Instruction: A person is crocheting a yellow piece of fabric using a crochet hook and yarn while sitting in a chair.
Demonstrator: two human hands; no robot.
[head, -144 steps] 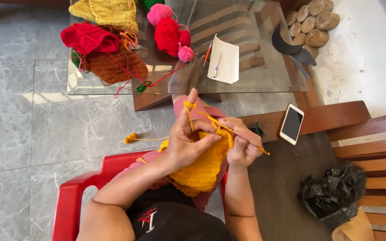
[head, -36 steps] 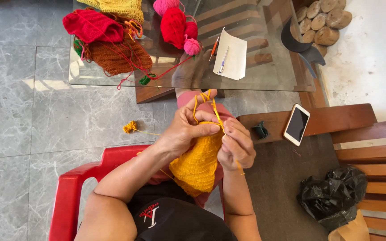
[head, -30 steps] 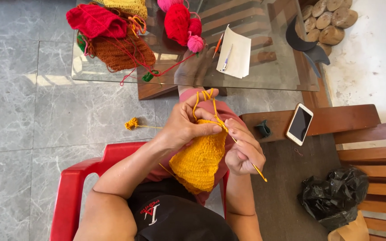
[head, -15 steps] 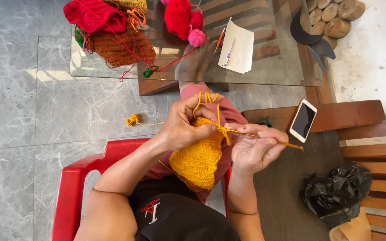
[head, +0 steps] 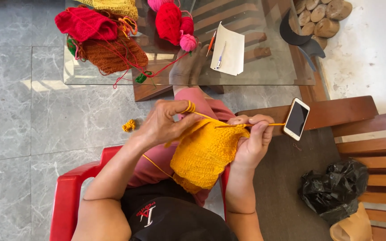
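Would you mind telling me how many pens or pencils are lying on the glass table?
2: a pen lies on the white paper, and an orange pencil lies at the paper's left edge. Others may be hidden under the yarn pieces.

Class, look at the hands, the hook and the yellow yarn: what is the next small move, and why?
Probably the right hand swings the crochet hook left to catch the yellow yarn. That strand runs taut from the left hand, looped over its finger, to the top edge of the yellow crocheted piece, where the hook's tip sits.
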